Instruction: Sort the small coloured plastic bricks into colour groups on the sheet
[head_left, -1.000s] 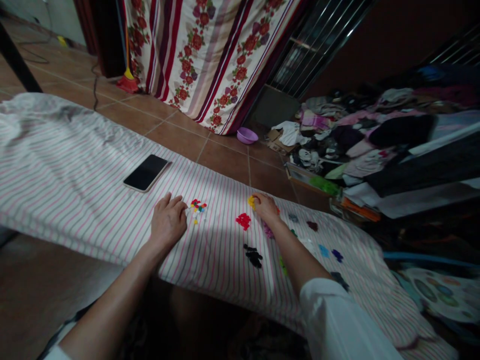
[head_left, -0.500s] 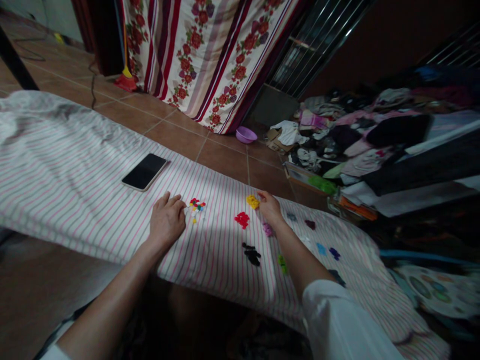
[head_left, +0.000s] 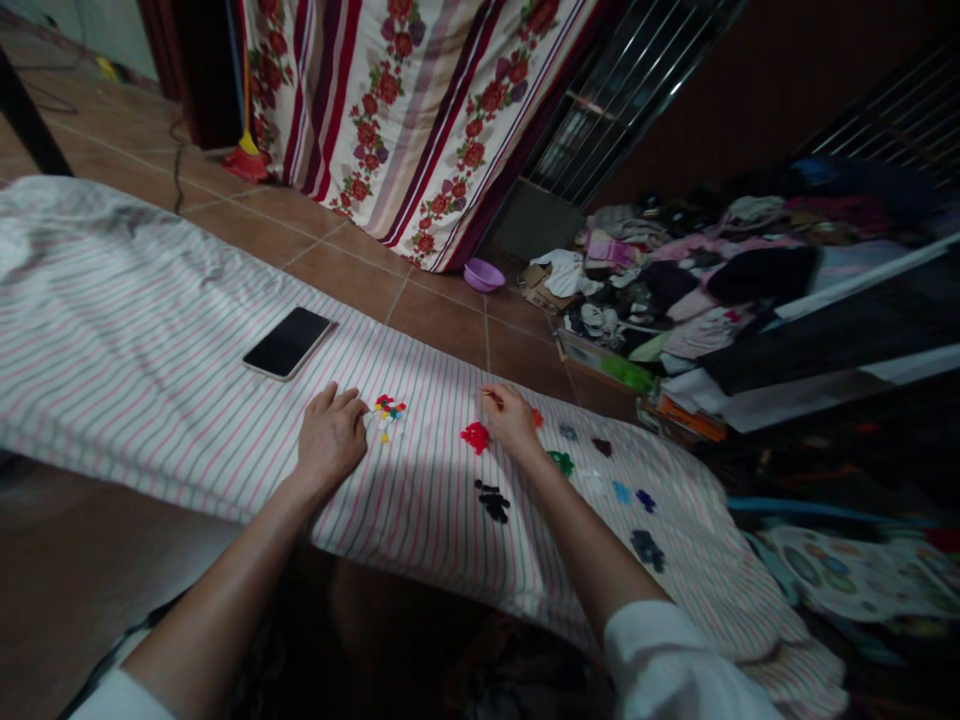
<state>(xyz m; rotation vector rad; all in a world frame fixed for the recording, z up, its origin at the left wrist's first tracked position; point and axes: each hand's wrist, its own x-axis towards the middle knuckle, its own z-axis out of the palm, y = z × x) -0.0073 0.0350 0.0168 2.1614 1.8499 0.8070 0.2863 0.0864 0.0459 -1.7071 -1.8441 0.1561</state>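
My left hand (head_left: 331, 435) rests on the striped cloth with its fingers stretched out, open, just left of a small mixed pile of coloured pieces (head_left: 389, 411). My right hand (head_left: 510, 415) hovers over the far side of the cloth, thumb and fingers pinched. Anything in that pinch is too small to make out. Close by on its left lies a pile of red pieces (head_left: 475, 437), with black pieces (head_left: 493, 501) nearer me. Orange pieces (head_left: 537, 417) and green pieces (head_left: 561, 462) show past the right hand and wrist. The yellow pile is hidden.
A phone (head_left: 288, 343) lies on the striped cloth (head_left: 165, 330), left of my hands. Light blue pieces (head_left: 622, 491), purple pieces (head_left: 646, 500) and dark grey pieces (head_left: 647, 549) sit to the right. Beyond are a purple bowl (head_left: 484, 275) and heaped clothes (head_left: 697, 270).
My right hand has moved left, from beside the yellow pile toward the red one, uncovering orange and green pieces. My left hand has stayed in place. The view has shifted slightly.
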